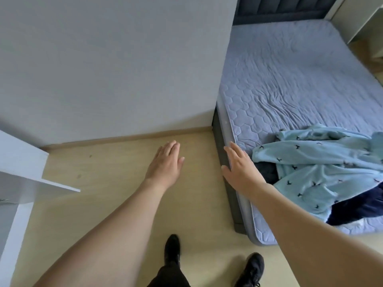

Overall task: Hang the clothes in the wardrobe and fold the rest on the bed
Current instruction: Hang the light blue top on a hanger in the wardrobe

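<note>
1. You had both hands out with nothing in them: left hand (165, 162) mid-frame over the pale wood floor (107, 172), right hand (240, 168) over the near edge of the lavender quilted mattress (300, 79), fingers straight and relaxed on both.
2. The light blue bird-print garment (315, 166) sat crumpled at the right of the frame, over some dark navy clothing (362, 206).
3. Looked like you were between items, so the next move was probably reaching right to grab that blue piece.
4. White wardrobe panel (22, 162) was at the left edge.
</note>
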`<state>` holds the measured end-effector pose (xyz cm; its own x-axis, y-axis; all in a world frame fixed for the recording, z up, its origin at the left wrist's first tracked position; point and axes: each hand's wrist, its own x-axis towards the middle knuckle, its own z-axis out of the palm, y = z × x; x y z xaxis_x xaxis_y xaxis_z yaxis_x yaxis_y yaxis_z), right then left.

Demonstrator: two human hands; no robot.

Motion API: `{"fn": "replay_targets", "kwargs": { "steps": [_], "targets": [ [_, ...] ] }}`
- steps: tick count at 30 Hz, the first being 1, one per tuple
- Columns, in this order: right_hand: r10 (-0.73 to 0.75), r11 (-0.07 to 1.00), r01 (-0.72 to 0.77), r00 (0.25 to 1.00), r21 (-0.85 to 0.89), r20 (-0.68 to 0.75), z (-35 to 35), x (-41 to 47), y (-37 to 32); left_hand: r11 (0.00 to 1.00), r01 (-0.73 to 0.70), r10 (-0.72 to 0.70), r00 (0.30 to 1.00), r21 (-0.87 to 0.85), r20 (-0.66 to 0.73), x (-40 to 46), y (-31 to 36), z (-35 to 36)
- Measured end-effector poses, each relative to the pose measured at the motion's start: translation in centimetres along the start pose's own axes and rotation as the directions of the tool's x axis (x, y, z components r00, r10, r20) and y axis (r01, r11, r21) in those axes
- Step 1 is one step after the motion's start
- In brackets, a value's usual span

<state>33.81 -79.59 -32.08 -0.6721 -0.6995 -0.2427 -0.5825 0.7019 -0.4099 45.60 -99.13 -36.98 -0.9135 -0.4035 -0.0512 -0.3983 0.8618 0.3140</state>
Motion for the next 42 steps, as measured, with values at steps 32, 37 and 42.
{"fn": "replay_targets", "kwargs": {
  "steps": [32, 37, 42],
  "targets": [
    [0.489, 0.841, -0.496, 0.868, 0.217, 0.090, -12.8, -3.5, 56.7, 0.998, 0.009, 0.011, 0.953, -0.066, 0.302, 17.7, 46.8, 25.2],
    [0.551, 0.787, -0.556, 0.828, 0.266, 0.102, -15.7, -2.4, 72.3, 0.983, 0.169, -0.132, 0.919, -0.068, 0.372, 23.6, 57.5, 31.7],
    [0.701, 0.604, -0.686, 0.700, 0.405, 0.139, -15.5, -1.4, 85.3, 0.963, 0.250, -0.175, 0.868, -0.105, 0.465, 29.8, 68.8, 39.3]
  ]
}}
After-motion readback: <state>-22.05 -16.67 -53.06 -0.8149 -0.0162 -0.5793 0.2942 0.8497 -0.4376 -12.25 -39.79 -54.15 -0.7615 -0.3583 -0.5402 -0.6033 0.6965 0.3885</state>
